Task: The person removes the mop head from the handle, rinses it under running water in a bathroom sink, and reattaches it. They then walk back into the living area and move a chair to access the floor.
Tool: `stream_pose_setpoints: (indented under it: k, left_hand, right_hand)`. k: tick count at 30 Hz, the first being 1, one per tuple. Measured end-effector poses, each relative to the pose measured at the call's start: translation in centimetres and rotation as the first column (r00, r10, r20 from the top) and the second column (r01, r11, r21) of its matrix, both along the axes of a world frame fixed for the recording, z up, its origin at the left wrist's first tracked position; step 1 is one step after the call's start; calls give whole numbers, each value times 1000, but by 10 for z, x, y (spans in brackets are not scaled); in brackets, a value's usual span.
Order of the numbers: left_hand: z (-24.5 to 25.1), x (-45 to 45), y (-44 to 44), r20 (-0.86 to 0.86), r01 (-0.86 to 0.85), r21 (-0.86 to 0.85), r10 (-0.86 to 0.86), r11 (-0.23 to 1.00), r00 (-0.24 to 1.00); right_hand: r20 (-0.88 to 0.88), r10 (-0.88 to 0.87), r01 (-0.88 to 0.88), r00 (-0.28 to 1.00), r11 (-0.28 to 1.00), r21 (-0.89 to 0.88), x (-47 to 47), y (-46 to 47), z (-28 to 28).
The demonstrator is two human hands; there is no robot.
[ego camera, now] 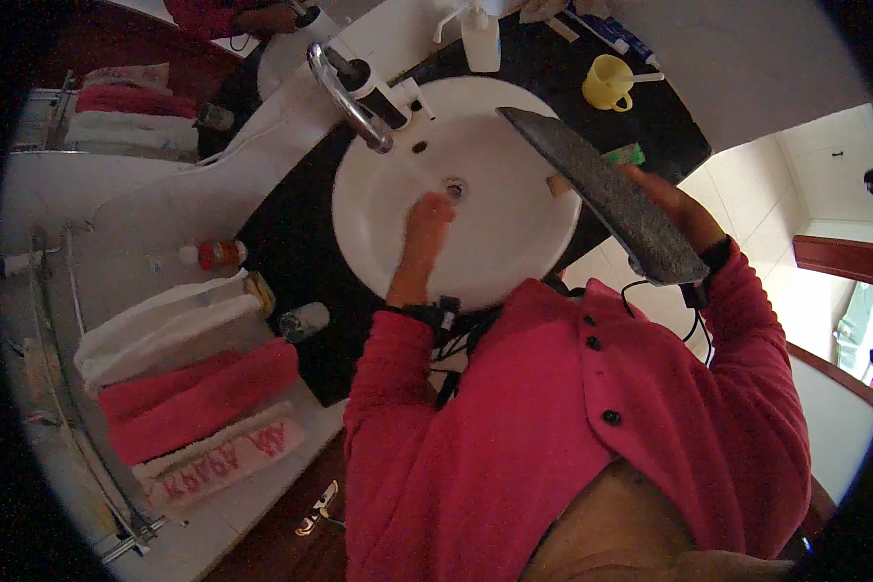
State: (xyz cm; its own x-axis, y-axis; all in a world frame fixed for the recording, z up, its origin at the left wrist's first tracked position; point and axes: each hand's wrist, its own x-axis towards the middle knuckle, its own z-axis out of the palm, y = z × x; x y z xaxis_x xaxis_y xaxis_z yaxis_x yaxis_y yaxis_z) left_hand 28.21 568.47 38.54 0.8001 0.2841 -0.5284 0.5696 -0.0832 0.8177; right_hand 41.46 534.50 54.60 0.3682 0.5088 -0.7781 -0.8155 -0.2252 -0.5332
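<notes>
My left hand [429, 218] is low inside the white washbasin [505, 247], beside the drain [455, 189]. Its fingers look curled but are blurred, and I cannot tell if anything is in them. At the basin's right side, my right hand [673, 207] grips a dark flat panel [607, 189] with a grey, speckled face. The panel is tilted, its far end over the basin, and it hides part of the rim and of the hand. A small tan piece [557, 185] shows beside its left edge. A curved chrome faucet [345, 102] arches over the basin's far left side.
On the black countertop [669, 120] are a yellow mug [607, 84], a green scouring pad [627, 154], a white pump bottle [480, 44] and a glass jar [305, 321]. Folded towels [204, 393] hang at the left. A mirror [138, 44] stands behind the faucet.
</notes>
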Motion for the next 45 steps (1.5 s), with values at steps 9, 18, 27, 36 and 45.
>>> stream_pose_setpoints:
  k: [9,18,27,36,45]
  left_hand:
    - [-34,119,-54,274,-442,-588,681,677,679]
    - [-15,150,-42,241,-543,-642,815,541,527]
    - [-30,159,-28,189,-507,-674,788,538,586]
    - [-27,155,-34,114,-586,-636,812,502,572]
    - [-8,131,-49,29,-554,-707,801,439,598]
  right_hand:
    - [272,4,-27,962,996,82,1,-17,0]
    - [336,114,-128,935,992,19,17,-24,17]
    - [43,122,-120,992,992,-47,31,-24,-8]
    - [352,236,-177,906,965,-192,20,-30,21]
    - [574,236,-256,784,966,-48,14,-21,7]
